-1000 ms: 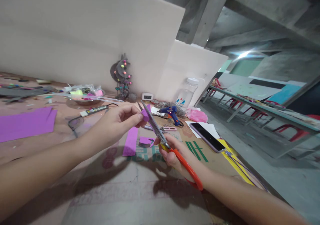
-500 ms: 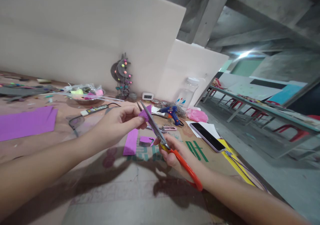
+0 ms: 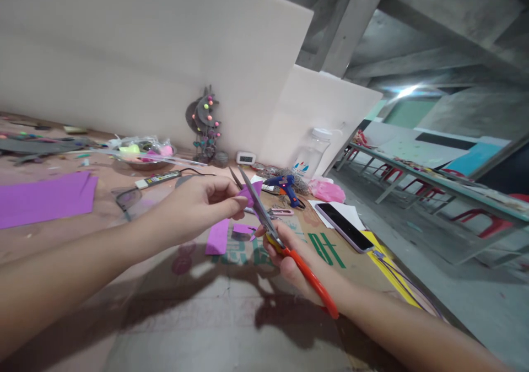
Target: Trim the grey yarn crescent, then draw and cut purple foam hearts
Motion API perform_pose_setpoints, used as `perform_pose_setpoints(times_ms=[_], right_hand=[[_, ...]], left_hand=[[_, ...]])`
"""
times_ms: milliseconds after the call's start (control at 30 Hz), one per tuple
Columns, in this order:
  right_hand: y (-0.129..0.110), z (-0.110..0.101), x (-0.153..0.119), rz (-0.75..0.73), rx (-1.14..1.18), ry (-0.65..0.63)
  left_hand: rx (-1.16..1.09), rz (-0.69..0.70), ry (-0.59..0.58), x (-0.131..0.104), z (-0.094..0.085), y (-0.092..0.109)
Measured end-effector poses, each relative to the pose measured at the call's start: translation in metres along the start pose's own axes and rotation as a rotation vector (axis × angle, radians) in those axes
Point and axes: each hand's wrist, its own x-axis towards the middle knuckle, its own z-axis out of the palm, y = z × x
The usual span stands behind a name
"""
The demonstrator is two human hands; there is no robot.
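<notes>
Between thumb and fingers, my left hand point(image 3: 212, 198) pinches a small piece of purple craft foam or paper point(image 3: 249, 192). My right hand point(image 3: 295, 256) is closed on scissors with red-orange handles point(image 3: 312, 281). Their parted blades reach up to the purple piece, one blade lying across its near side. Below the hands, a purple strip point(image 3: 217, 237) and a cut purple scrap point(image 3: 243, 230) lie on the printed cardboard point(image 3: 231, 317). A larger purple sheet point(image 3: 47, 198) rests at the left.
Behind my hands are a blue glue gun point(image 3: 286, 187), a clear bottle point(image 3: 311, 154), a small digital clock point(image 3: 246, 157) and a moon-shaped ornament point(image 3: 204, 121). A phone point(image 3: 344, 227) lies right of my right hand. A bowl of coloured bits point(image 3: 142, 164) stands back left.
The purple piece has shifted slightly right and turned between the blades, still pinched by my left hand. The scissors have moved slightly right, and the view has shifted a little.
</notes>
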Motion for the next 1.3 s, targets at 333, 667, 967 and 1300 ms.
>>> perform_pose_setpoints(times_ms=[333,667,967,1300], right_hand=[[-0.0072,0.0005,0.0030,-0.015,0.001,0.022],[-0.0045,0.0021,0.0034,0.020,0.007,0.046],[-0.0097,0.0011,0.0033,0.072,0.034,0.034],[-0.0016,0.0023,0.0011,0.086,0.070,0.046]], left_hand=[[-0.048,-0.016,-0.007,-0.0002,0.0003,0.0028],[0.022,0.055,0.011,0.0012,-0.0022,0.0003],[0.098,0.067,0.014,0.0013,-0.0042,-0.0015],[0.090,0.081,0.019,0.0009,-0.0061,-0.0037]])
